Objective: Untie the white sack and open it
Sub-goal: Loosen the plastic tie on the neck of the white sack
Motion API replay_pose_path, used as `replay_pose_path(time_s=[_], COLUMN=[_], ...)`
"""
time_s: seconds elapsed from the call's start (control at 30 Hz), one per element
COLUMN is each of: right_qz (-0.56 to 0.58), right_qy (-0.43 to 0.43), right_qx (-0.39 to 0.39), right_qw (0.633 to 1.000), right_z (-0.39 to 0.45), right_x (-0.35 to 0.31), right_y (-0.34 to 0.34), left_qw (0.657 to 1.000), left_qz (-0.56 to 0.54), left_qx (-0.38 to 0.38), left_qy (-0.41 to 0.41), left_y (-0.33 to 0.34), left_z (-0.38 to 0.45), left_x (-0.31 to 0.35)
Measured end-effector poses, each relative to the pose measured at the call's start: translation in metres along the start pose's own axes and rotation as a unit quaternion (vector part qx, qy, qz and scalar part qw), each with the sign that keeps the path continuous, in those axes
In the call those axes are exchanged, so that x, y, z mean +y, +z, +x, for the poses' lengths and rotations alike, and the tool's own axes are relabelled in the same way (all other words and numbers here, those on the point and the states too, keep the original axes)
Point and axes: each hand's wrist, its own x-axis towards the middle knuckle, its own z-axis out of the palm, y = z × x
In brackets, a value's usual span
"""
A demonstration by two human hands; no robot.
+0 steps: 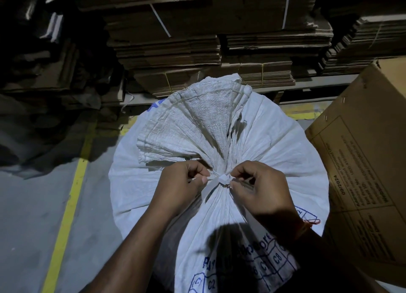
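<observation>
A large white woven sack [274, 152] with blue print stands upright on the floor, filling the middle of the head view. Its neck is gathered and bound by a white tie knot [224, 179], and the loose mouth fabric fans out above it. My left hand [182, 182] pinches the tie's strip on the left side of the knot. My right hand [257, 187] pinches the knot from the right with thumb and forefinger. A red thread sits on my right wrist.
Bundled stacks of flat cardboard [175, 42] rise behind the sack. A brown carton [362, 160] with a printed label stands close on the right. A yellow floor line [70, 204] runs along the grey floor at left, beside dark crumpled material [33, 117].
</observation>
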Motion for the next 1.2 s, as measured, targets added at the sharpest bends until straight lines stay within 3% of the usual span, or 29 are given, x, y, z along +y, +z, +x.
replay_pose_path(time_s=[0.17,0.33,1.2], right_qz=[0.063,0.089,0.103], right_qy=[0.077,0.096,0.096], right_qx=[-0.016,-0.019,-0.019], right_qw=[0.995,0.991,0.990], right_z=[-0.002,-0.002,-0.002], right_x=[-0.001,-0.001,0.003], right_y=[0.012,0.018,0.018], left_qw=[1.000,1.000,1.000], left_qz=[0.010,0.011,-0.001], left_qx=[-0.002,-0.007,-0.007], left_qy=[0.004,0.006,-0.003], left_y=[0.003,0.007,0.018], left_z=[0.001,0.004,0.007], left_x=[0.002,0.002,0.002])
